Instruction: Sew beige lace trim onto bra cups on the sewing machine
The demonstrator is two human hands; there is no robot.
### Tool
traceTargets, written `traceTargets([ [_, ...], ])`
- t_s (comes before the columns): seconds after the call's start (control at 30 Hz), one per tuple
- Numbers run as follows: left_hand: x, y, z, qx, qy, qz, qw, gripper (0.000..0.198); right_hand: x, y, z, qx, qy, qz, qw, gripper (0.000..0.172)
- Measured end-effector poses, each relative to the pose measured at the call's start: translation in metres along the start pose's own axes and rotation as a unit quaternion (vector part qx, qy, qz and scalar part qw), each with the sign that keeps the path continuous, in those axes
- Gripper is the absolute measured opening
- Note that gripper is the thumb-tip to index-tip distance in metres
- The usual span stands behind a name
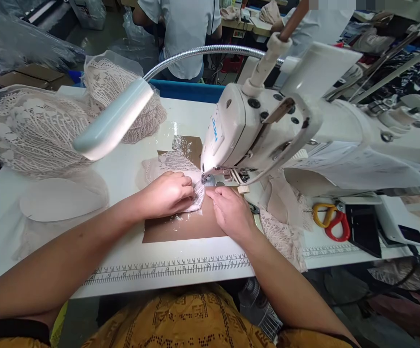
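Observation:
A pale pink lace piece (pixel 196 197) lies under the needle of a white sewing machine (pixel 227 130), over a brown sheet (pixel 181 227) with a shiny surface. My left hand (pixel 171 193) is closed on the lace piece just left of the needle, its fingers curled and pinching the fabric. Right of the needle, my right hand (pixel 229 210) rests on the brown sheet, fingers bent together and tips close to the lace edge. Whatever those fingertips may hold is hidden. The presser foot (pixel 204 179) sits between both hands.
Lace stacks (pixel 39 130) fill the table's left side, beneath a lamp (pixel 113 118) on a bendy metal arm. More lace (pixel 285 222) lies right of my hand, near scissors (pixel 335 220) and a dark phone (pixel 364 229). A ruler strip (pixel 181 267) runs along the front edge. People sit beyond.

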State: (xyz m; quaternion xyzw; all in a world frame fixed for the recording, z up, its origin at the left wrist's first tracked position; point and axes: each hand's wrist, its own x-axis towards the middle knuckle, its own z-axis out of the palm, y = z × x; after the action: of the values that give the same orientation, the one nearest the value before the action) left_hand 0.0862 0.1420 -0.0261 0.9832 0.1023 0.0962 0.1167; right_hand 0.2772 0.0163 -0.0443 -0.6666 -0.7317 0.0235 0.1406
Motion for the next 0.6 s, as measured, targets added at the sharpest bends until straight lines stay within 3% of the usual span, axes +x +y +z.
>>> traceTargets([
  [0.3, 0.0010, -0.0006, 0.0036, -0.012, 0.008, -0.020, 1.000, 0.028, -0.0013, -0.0004, -0.0016, 0.014, -0.006, -0.016, 1.000, 0.038],
  [0.6, 0.0004, -0.0012, 0.0008, 0.011, 0.001, 0.033, 0.999, 0.022, 0.0003, -0.0034, -0.0051, 0.003, -0.049, -0.016, 0.999, 0.045],
])
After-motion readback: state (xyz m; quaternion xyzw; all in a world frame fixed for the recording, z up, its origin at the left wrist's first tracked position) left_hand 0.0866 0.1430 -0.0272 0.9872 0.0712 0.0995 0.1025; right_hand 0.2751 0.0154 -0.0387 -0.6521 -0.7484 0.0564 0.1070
